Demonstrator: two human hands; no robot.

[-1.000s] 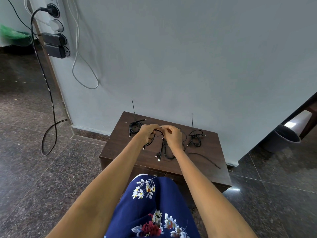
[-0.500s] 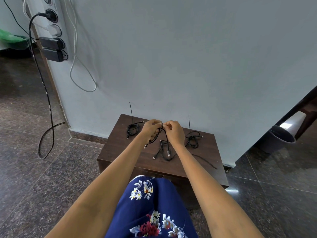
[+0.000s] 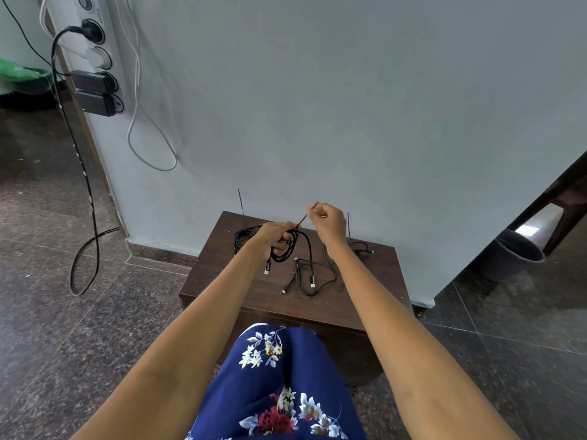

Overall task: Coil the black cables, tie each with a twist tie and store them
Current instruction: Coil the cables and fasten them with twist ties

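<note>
Head view: a low dark brown wooden table [image 3: 374,293] is seen standing against a pale grey wall [image 3: 349,106], with a knee in blue flowered fabric [image 3: 279,385] below its front edge. The left hand [image 3: 275,237] is held above the table's rear part, its fingers curled shut around a bundled black braided cable [image 3: 287,250], whose loops hang below the fist and whose silver-tipped plug dangles just under it. The right hand [image 3: 328,221] is raised slightly higher and to the right, its thumb and forefinger pinched together on the upper end of a thin black twist tie [image 3: 305,217]; the tie is stretched in a slant from that pinch down to the bundle in the left hand. A loosely looped thin black cable with silver plugs [image 3: 309,276] lies on the table top between the forearms. A coiled black cable [image 3: 243,238] rests at the rear left of the table, partly hidden by the left hand, and another small black coil [image 3: 360,247] lies at the rear right, just beside the right wrist. A thin black tie is seen standing upright by each of the two coils. A dark grey round bin [image 3: 514,255] stands on the speckled stone floor [image 3: 79,328] to the right of the wall's corner.
</note>
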